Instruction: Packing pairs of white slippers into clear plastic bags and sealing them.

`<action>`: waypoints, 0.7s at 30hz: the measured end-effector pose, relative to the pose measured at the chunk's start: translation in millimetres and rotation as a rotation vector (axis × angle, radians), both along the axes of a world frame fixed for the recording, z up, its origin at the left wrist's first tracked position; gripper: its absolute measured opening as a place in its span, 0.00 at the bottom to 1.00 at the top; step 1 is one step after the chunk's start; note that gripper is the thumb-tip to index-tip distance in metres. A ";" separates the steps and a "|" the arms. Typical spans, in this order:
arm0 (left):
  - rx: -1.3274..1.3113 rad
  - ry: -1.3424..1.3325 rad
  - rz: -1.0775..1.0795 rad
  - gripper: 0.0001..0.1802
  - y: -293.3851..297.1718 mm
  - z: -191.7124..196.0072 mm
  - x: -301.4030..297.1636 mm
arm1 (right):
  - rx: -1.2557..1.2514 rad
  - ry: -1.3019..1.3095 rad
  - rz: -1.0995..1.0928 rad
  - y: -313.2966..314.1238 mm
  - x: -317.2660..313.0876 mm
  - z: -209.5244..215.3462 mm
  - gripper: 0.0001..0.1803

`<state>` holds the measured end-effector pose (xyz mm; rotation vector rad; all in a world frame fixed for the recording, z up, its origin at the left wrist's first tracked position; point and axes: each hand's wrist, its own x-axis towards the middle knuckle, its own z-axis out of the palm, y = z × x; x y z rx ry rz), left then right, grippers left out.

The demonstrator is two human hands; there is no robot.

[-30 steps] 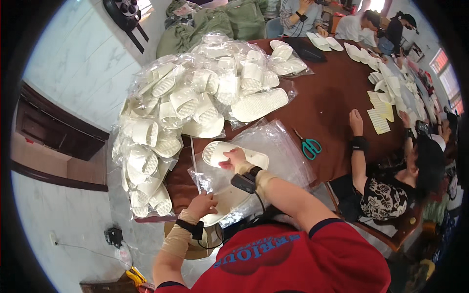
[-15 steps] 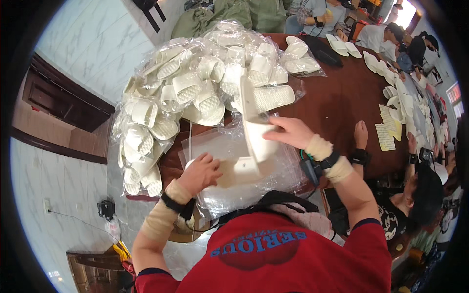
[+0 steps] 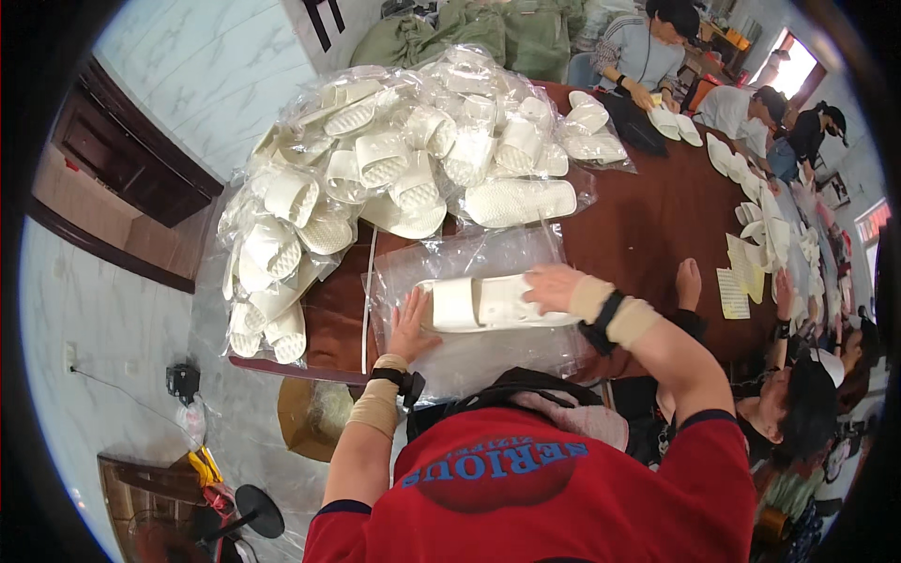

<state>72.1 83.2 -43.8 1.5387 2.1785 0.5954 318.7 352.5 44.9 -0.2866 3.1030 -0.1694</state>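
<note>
White slippers [image 3: 502,302], seemingly a pair laid together, rest lengthwise on a stack of clear plastic bags [image 3: 469,361] in front of me. A broad strap shows toward their left end. My left hand [image 3: 410,330] lies against that end with its fingers stretched out and apart. Over the right end curl the fingers of my right hand [image 3: 556,289], gripping the slippers; its thumb is hard to make out. Just beyond the bags lies a bagged slipper [image 3: 521,202] at the edge of a large heap of bagged white slippers [image 3: 385,155].
The brown table [image 3: 638,225] runs to the right. Yellow paper sheets [image 3: 741,272], more white slippers [image 3: 765,206] and a black item [image 3: 635,122] lie on it. Co-workers sit along its far and right sides. A cardboard box [image 3: 305,422] stands on the floor at left.
The slippers, held apart and tilted above the bags before, are now together and flat on them. My left hand has opened out at their left end; my right hand came down to the right end.
</note>
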 end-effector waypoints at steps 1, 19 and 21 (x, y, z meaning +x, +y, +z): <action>0.012 -0.001 0.001 0.62 -1.1 -1.1 0.7 | 0.020 0.163 0.083 -3.7 -13.3 -23.5 0.24; 0.037 0.236 0.043 0.39 -58.5 21.1 -27.9 | -0.021 0.213 -1.059 56.8 102.2 64.4 0.15; 0.041 0.130 0.042 0.38 -65.1 4.0 -27.9 | -0.003 0.185 -1.082 79.0 99.1 40.5 0.15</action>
